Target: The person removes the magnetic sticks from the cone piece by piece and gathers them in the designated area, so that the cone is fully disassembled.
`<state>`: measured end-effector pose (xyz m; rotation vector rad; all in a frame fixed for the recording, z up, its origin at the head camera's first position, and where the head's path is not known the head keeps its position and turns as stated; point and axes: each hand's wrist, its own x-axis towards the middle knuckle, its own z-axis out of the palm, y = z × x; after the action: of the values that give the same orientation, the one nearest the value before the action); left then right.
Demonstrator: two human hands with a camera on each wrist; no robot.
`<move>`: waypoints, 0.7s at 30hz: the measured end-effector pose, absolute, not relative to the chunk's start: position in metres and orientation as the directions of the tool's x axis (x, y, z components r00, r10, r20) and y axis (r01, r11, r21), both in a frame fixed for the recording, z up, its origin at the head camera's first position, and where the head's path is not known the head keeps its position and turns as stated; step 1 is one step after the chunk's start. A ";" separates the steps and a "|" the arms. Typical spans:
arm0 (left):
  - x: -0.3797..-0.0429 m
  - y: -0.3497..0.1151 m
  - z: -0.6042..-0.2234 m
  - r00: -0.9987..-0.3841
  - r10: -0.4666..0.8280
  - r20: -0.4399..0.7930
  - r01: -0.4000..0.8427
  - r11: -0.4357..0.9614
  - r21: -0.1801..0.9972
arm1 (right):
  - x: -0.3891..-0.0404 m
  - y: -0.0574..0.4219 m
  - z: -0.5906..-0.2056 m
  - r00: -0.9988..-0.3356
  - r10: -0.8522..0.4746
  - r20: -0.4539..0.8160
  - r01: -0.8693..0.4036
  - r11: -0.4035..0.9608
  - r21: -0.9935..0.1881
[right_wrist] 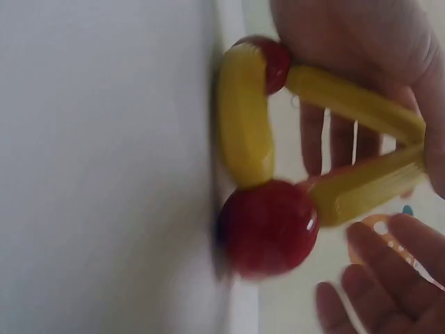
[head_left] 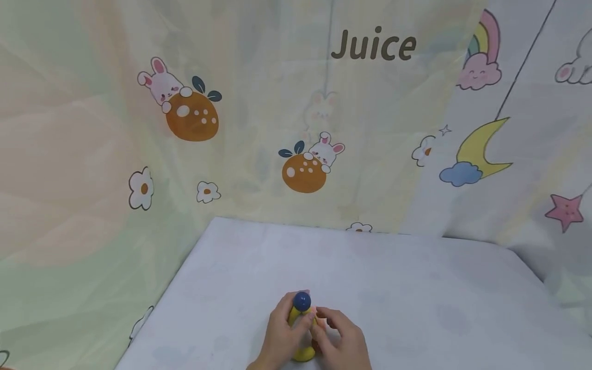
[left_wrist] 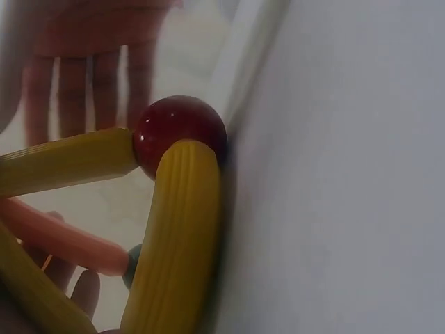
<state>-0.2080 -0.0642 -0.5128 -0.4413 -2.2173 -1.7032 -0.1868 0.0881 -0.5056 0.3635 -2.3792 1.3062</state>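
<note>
Stands on the table (head_left: 416, 298), firmly gripped by the left hand (head_left: 279, 329), beside the loosely spread right hand (head_left: 342, 339), as frame (head_left: 303, 354) with long axis upright, pointing up to blue ball (head_left: 302, 301), with green ball (left_wrist: 131, 268) visible only in left wrist view.

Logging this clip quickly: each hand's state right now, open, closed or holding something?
Left hand: holding the yellow-rod structure.
Right hand: close against it; whether open or gripping cannot be told.
</note>
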 end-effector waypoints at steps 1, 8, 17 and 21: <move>-0.207 -0.062 -0.513 -0.903 0.065 0.424 0.426 0.243 0.871 | -0.185 0.087 -0.503 -0.871 -0.007 0.492 -0.434 0.482 -0.761; -0.197 -0.047 -0.517 -0.838 0.230 0.495 0.532 0.137 0.836 | -0.178 0.085 -0.493 -0.806 0.045 0.590 -0.538 0.358 -0.763; -0.195 -0.042 -0.515 -0.757 0.248 0.604 0.651 0.205 0.731 | -0.178 0.087 -0.492 -0.777 0.083 0.624 -0.569 0.332 -0.752; -0.199 -0.047 -0.518 -0.796 0.198 0.572 0.605 0.252 0.755 | -0.175 0.085 -0.487 -0.875 0.165 0.454 -0.414 0.227 -0.881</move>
<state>-0.1989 -0.0469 -0.5177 -0.7359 -2.1692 -1.5600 -0.1753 0.0845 -0.4866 0.2284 -2.0498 1.6901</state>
